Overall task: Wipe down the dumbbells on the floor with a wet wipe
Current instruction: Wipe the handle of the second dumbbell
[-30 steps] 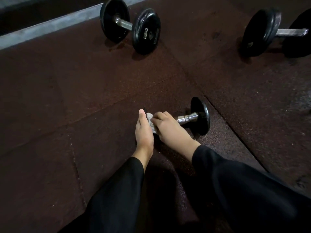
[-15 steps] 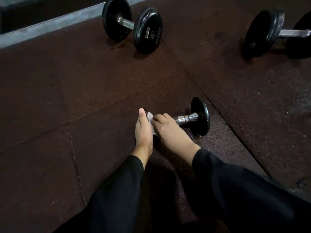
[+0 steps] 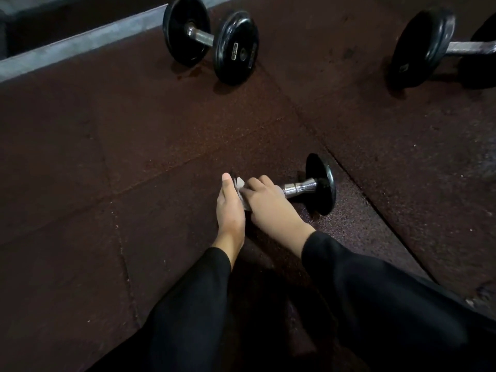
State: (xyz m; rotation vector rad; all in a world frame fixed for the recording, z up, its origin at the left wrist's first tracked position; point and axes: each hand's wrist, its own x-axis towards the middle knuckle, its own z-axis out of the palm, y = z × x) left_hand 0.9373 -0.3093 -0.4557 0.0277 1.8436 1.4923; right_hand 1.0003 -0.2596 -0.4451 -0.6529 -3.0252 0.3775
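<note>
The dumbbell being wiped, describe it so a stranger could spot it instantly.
On the dark rubber floor lie three dumbbells. The small dumbbell lies nearest the person, under both hands; unlike the two far ones, its handle is shiny chrome and a wet wipe covers one end.

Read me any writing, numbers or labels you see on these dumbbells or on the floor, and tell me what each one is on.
No text can be read.
Small pale label on the end plate of the far left dumbbell: too blurred to read.
Small pale mark on the near plate of the far right dumbbell: too small and dark to read.
Near dumbbell, wet wipe, floor mat: no writing visible.
</note>
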